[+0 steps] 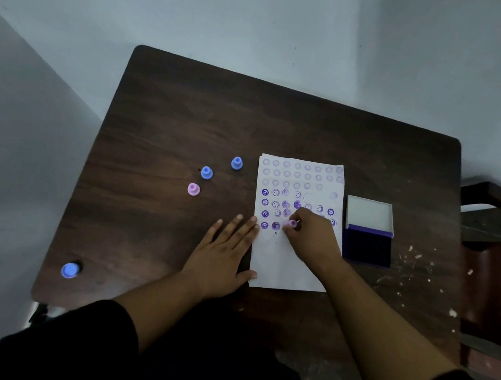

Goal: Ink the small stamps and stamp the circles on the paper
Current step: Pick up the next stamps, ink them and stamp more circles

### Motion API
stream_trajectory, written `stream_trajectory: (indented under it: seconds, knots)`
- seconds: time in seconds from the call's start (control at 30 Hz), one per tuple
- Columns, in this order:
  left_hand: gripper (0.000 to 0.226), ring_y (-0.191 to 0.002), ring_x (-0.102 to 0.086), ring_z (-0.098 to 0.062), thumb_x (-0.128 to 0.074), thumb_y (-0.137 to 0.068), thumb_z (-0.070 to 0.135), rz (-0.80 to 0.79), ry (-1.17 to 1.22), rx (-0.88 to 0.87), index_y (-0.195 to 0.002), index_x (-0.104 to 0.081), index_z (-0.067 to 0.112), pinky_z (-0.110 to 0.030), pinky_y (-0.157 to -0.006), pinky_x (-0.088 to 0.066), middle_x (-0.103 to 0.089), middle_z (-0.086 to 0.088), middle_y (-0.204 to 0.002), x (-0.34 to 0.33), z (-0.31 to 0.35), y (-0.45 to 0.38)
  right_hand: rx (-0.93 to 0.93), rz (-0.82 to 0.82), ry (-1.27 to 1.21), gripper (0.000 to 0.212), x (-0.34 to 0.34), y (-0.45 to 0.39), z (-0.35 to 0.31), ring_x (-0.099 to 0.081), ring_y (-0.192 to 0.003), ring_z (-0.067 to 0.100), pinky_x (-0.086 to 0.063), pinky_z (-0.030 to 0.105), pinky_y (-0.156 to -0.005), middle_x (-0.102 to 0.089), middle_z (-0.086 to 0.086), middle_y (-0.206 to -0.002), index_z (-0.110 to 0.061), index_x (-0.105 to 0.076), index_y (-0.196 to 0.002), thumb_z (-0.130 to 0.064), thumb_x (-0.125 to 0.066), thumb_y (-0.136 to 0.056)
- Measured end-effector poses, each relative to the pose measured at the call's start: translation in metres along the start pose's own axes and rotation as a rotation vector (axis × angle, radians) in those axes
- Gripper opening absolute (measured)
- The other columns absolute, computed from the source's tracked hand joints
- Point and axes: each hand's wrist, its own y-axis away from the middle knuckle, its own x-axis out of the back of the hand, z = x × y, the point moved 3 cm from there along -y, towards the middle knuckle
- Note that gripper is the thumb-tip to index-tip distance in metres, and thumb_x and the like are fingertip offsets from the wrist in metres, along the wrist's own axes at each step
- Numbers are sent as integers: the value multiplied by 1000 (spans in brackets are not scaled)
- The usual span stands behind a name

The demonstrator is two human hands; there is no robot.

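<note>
A white paper (285, 263) printed with rows of circles lies on the dark wooden table (189, 116); the lower rows carry purple stamped marks. My right hand (310, 237) pinches a small pink stamp (292, 223) and holds it down on the paper in the lowest stamped row. My left hand (225, 248) lies flat, fingers spread, on the table at the paper's left edge. An open purple ink pad (366, 247) sits just right of the paper.
Two blue stamps (237, 162) (206, 172) and a pink stamp (193, 189) stand left of the paper. Another blue stamp (70, 270) sits near the table's front left corner. White flecks dot the table's right side. A dark chair (498, 213) stands at right.
</note>
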Motion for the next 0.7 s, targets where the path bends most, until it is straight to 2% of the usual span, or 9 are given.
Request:
stream_trajectory:
  seconds: [0.2, 0.4, 0.53, 0.7]
  knots:
    - [92, -151, 32, -9, -31, -98, 74, 16, 41, -12, -162, 18, 31, -47, -126, 11, 26, 14, -169, -6, -5, 0, 47, 97, 1, 18, 4, -14, -42, -65, -82, 13, -56, 33, -80, -73, 1, -96, -19, -67, -101, -31, -55, -102]
    - [88, -151, 33, -10, -26, -100, 72, -26, 85, -33, -162, 19, 29, -48, -126, 14, 26, 11, -169, -5, -6, -2, 233, 67, 152, 26, -4, -35, -107, -67, -96, 20, -56, 38, -83, -73, -1, -104, -27, -69, -112, -43, -52, -100]
    - [90, -152, 33, -11, -29, -100, 72, -27, 95, -49, -161, 21, 28, -47, -125, 15, 25, 10, -170, -5, -7, 1, 270, 23, 253, 32, -12, -53, -143, -69, -101, 21, -57, 39, -86, -74, 2, -110, -28, -65, -127, -43, -49, -103]
    - [92, -151, 33, -10, -35, -100, 69, -22, 126, -61, -162, 19, 27, -48, -125, 14, 27, 11, -169, -6, -10, -1, 265, -38, 318, 24, -19, -74, -168, -67, -93, 22, -58, 42, -82, -71, 2, -100, -25, -67, -110, -40, -49, -103]
